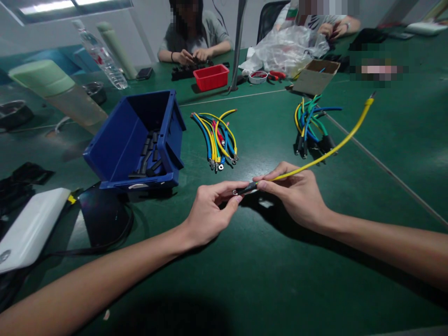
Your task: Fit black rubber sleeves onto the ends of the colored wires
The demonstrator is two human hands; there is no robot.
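Observation:
My right hand (297, 191) pinches a yellow wire (325, 156) near its lower end, and the rest of it curves up to the right. Around that end sits a black sleeve (250, 187), with a metal ring lug showing at its tip. The thumb and fingers of my left hand (217, 210) close on the sleeve and lug. Beyond my hands lie two bundles: blue and yellow wires with bare lugs (219, 140), and green, blue and yellow wires with black sleeves (311, 126). Several black sleeves (150, 154) lie inside the blue bin (122, 165).
A white device (33, 228) and black cables are at the left. Behind stand a green-capped bottle (42, 81), a red tray (211, 78), a cardboard box (316, 77) and a plastic bag (290, 49). Two people sit across the green table (280, 289).

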